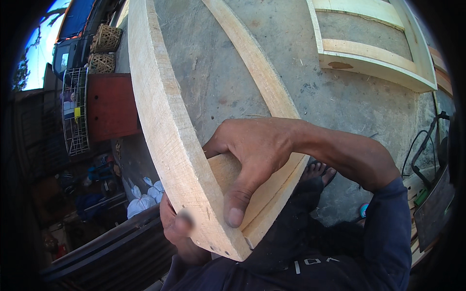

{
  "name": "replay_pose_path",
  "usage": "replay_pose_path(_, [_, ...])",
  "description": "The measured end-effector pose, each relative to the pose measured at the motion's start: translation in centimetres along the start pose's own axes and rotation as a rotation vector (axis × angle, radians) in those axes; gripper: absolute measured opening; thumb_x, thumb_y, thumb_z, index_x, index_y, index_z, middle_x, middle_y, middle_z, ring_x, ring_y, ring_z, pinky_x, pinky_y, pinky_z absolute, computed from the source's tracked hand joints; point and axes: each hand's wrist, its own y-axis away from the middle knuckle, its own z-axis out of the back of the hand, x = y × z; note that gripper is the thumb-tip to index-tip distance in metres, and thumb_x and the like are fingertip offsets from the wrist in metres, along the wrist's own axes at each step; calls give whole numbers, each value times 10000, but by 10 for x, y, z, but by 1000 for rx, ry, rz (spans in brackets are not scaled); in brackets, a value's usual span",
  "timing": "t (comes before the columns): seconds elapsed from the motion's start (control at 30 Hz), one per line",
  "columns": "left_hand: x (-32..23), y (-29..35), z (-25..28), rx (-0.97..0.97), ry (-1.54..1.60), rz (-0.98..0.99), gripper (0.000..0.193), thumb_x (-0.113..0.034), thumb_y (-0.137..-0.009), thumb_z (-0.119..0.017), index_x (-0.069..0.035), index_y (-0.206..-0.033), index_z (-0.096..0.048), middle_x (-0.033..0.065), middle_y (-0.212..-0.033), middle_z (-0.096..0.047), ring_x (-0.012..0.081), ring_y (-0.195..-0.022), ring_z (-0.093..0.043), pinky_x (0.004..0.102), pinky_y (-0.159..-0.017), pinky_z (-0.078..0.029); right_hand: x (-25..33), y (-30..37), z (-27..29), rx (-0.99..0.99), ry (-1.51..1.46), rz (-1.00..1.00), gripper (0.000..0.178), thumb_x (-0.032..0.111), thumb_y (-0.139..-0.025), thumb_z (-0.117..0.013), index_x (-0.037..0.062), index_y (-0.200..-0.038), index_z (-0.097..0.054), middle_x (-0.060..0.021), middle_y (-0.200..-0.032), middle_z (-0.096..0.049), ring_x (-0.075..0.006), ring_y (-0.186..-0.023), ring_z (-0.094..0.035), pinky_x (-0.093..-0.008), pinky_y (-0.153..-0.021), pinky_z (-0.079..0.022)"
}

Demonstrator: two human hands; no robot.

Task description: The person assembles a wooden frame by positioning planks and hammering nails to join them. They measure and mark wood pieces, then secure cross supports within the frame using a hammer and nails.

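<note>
A pale wooden frame made of long planks tilts up from my lap and runs away from me. Its two long sides meet a short crosspiece at the near end, where small dark nail heads or holes show. Low on the outer face of the left plank, my left hand grips the wood with its thumb against it; part of that hand is hidden behind the plank. My right hand reaches across the right plank into the near corner. Its thumb points down inside the corner, and its other fingers are mostly hidden behind the left plank.
Another wooden frame lies on the concrete floor at the far right. To the left stand a red box, a wire rack, woven baskets and tied white sacks. A foot rests below my right forearm.
</note>
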Motion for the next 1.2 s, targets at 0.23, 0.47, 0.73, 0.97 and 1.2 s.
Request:
replay_pose_path(0.23, [-20, 11, 4, -955, -496, 22, 689, -484, -1078, -559, 113, -1415, -491, 217, -1258, -672, 231, -1047, -683, 357, -937, -535, -85, 144, -27, -772, 875, -662, 487, 352, -956, -732, -27, -1239, -615, -218, -1148, -637, -391, -1075, -659, -489, -934, -541])
replay_pose_path(0.47, [-47, 43, 61, -884, -681, 20, 645, -481, -1105, -508, 99, -1382, -556, 169, -1260, -662, 201, -1082, -617, 346, -970, -470, -249, 367, -167, -219, 865, -1747, 396, 424, -915, -737, 72, -1095, -708, -169, -978, -766, -341, -884, -761, -474, -766, -577])
replay_pose_path(0.73, [-65, 64, 55, -938, -1441, -30, 779, -651, -1049, -440, -25, -1508, -495, 229, -1391, -574, 294, -1256, -565, 451, -1098, -430, -192, 296, -114, -759, 741, -1078, 400, 17, -899, -634, -19, -1270, -489, -355, -1012, -650, -575, -980, -626, -588, -833, -496])
replay_pose_path(0.97, [-48, 68, 49, -668, -1810, -108, 791, -655, -1062, -254, -83, -1548, -503, 229, -1589, -425, 389, -1485, -373, 547, -1218, -287, -86, -13, 48, -426, 504, -363, 377, 315, -1039, -628, 53, -1309, -657, -57, -778, -629, -165, -651, -569, -354, -634, -500])
replay_pose_path(1.2, [-43, 68, 47, -822, -1680, -75, 840, -728, -1021, -187, -146, -1506, -548, 182, -1585, -464, 357, -1496, -413, 545, -1260, -291, -58, -215, 44, 196, 462, -323, 255, 238, -997, -650, 16, -926, -754, -68, -718, -657, -117, -545, -579, -277, -470, -431])
